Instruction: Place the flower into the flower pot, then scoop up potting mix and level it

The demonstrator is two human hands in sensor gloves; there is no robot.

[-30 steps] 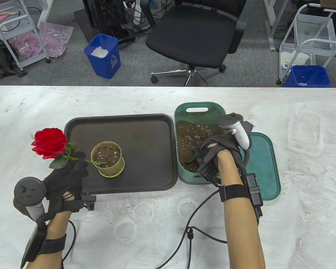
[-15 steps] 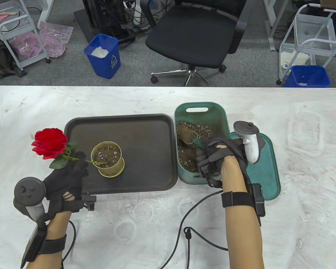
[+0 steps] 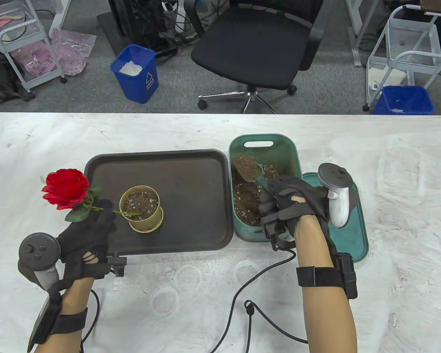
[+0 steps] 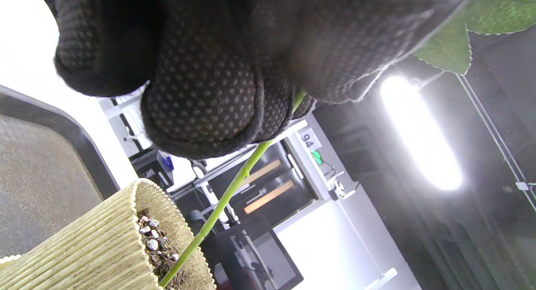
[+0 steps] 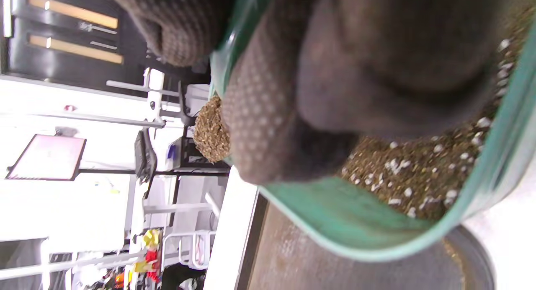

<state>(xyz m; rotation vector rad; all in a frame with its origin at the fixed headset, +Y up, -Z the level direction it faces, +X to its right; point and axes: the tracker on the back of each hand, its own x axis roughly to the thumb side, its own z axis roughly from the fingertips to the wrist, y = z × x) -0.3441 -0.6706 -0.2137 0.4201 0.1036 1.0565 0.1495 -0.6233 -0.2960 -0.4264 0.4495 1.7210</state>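
A red rose leans out to the left of the ribbed gold flower pot, its thin green stem reaching into the pot's soil. My left hand pinches the stem just below the leaves. My right hand grips a green scoop heaped with potting mix, held above the soil in the green tub. In the right wrist view the heap of potting mix shows past my fingers, with the tub's rim below.
The pot stands on a dark tray. The tub's green lid lies to its right on the white table. A black cable loops near the front edge. An office chair and blue bins stand beyond the table.
My right hand has drawn the scoop up out of the soil, now loaded with mix, and rolled to the right. The left hand and rose have stayed still.
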